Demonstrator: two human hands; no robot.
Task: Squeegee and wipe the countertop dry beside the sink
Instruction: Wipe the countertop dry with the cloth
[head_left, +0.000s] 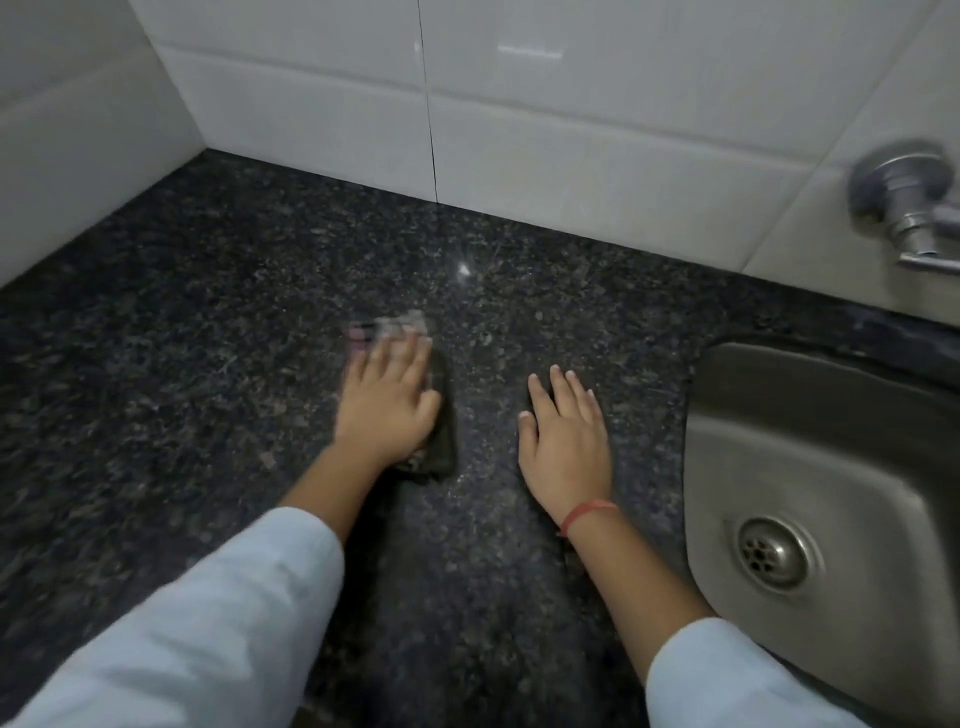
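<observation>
The dark speckled granite countertop (218, 312) fills the middle of the view. My left hand (387, 402) presses flat on a dark cloth (441, 447) that lies on the counter; the cloth's far end (395, 327) is blurred and shows pale and pink patches. My right hand (566, 441) rests palm down on the bare counter just right of the cloth, fingers slightly apart and holding nothing. A red thread circles that wrist. No squeegee is in view.
A stainless steel sink (810, 447) with a round drain (774, 553) sits at the right. A metal tap (906, 202) juts from the white tiled wall (519, 130) above it. A white wall closes off the counter's left side.
</observation>
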